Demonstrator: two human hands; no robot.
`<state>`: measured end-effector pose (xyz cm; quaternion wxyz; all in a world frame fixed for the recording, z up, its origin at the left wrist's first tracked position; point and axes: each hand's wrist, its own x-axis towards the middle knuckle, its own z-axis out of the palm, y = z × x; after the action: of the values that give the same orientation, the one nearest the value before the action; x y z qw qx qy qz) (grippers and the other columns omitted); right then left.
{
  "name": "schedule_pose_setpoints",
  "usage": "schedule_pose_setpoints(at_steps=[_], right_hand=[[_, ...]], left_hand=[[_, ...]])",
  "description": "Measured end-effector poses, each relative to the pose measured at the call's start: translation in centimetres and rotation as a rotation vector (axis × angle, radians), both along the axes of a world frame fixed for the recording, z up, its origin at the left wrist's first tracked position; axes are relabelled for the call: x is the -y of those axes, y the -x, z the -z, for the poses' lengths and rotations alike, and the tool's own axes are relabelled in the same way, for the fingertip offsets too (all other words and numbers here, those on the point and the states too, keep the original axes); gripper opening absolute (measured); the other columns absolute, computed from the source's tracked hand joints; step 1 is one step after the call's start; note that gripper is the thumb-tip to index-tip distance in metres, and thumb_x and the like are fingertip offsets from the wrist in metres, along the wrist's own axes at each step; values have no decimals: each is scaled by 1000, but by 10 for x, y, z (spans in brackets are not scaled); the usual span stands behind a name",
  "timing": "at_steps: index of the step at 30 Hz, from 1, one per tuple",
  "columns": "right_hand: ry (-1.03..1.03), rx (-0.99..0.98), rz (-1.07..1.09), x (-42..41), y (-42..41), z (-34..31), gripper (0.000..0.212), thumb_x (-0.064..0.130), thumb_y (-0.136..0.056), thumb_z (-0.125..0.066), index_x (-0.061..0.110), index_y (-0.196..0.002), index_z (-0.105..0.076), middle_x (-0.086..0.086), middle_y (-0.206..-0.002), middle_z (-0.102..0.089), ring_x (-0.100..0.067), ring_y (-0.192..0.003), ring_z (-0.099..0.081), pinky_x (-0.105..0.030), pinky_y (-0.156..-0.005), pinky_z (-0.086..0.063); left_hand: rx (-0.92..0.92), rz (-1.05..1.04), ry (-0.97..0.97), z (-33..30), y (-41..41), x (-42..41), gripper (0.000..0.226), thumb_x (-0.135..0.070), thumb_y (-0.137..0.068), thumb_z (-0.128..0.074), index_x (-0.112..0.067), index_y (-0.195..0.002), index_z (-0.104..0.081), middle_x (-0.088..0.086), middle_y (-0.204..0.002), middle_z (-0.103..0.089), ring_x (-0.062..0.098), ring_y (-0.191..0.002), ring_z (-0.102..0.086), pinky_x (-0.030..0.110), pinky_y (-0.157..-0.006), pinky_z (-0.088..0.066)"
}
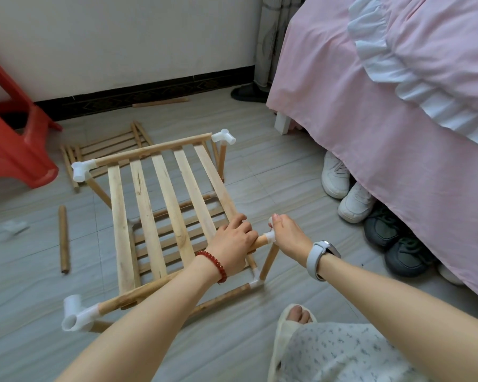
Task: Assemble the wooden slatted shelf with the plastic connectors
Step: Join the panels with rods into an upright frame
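Observation:
A wooden slatted shelf (160,199) stands on the floor, with an upper slatted panel over a lower one. White plastic connectors sit at its far left corner (80,170), far right corner (223,137) and near left corner (75,312). My left hand (232,244) grips the near round rail of the upper panel at its right end. My right hand (287,235) grips the white connector (269,237) at the near right corner, on top of a wooden leg (269,261).
A spare slatted panel (105,146) lies flat behind the shelf. Loose dowels lie at the left (63,238) and by the wall (160,102). A red plastic stool (14,133) stands left. A pink bed (384,133) with shoes (353,199) beneath fills the right.

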<state>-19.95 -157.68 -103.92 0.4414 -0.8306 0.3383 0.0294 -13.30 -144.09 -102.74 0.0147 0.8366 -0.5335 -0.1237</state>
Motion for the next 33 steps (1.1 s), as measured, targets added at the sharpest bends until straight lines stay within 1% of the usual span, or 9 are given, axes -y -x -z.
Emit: schedule_pose_setpoints(at_steps=[4,7,12,16,18,20,23,29,33], right_hand=[[-13,-7,-31,0,-1,-4,35,30,-104,-22,7,-103,-48,-3,-89,-47,-15,-79,-44,-28,-66,-34],[-132,-37,-12,5,-5,-9,34,23,-102,-25,9,-88,-52,-10,-95,-52,-21,-85,-49,-33,-73,-42],[-408,-48,207,11,-13,-11,47,31,-101,-25,5,-87,-61,-4,-75,-63,-19,-71,-58,-30,-69,-50],[-527,-29,196,-2,-20,-8,53,40,-103,-17,11,-90,-59,-4,-60,-54,-16,-54,-49,-25,-52,-41],[-493,-20,156,-6,-21,-5,52,39,-103,-17,13,-88,-59,-3,-58,-52,-16,-54,-47,-25,-53,-38],[-443,-2,138,-13,-21,0,53,37,-103,-18,12,-83,-59,-2,-59,-51,-15,-58,-46,-26,-58,-36],[-398,20,157,-28,-21,8,51,34,-103,-20,12,-78,-58,-2,-63,-51,-14,-62,-46,-26,-60,-36],[-300,-2,144,-45,-18,8,49,28,-103,-20,11,-73,-56,-3,-64,-52,-13,-61,-46,-24,-55,-34],[-174,-133,-125,-58,-11,1,45,26,-104,-20,11,-82,-57,0,-85,-56,-12,-74,-48,-24,-71,-37]], left_hand=[[-16,0,12,1,-1,-2,34,-12,-94,-50,-17,-127,-50,2,-140,-40,24,-144,-6,39,-117,-20],[20,-39,29,-4,3,-8,39,-16,-93,-51,-22,-131,-47,4,-151,-26,25,-146,0,45,-118,-12],[100,-368,130,-1,18,-37,50,-29,-93,-49,-19,-138,-32,6,-152,-21,27,-144,-8,43,-118,-14],[84,-299,128,2,18,-48,25,-34,-95,-46,-18,-111,-58,0,-124,-58,27,-143,-18,38,-104,-36],[87,-235,184,2,17,-52,15,-28,-91,-55,-17,-89,-65,0,-101,-69,26,-133,-41,40,-93,-45],[92,-224,259,6,14,-57,10,-26,-79,-69,-19,-73,-66,-2,-80,-70,23,-107,-61,39,-76,-52],[91,-219,265,10,10,-62,10,-30,-76,-69,-22,-70,-67,-7,-71,-67,15,-90,-61,31,-65,-50],[85,-139,229,7,4,-71,22,-33,-90,-49,-21,-94,-67,-7,-98,-66,12,-112,-48,29,-85,-40],[-10,-101,117,1,-2,-88,24,-33,-90,-48,-21,-100,-67,-6,-111,-57,13,-116,-41,29,-93,-37]])
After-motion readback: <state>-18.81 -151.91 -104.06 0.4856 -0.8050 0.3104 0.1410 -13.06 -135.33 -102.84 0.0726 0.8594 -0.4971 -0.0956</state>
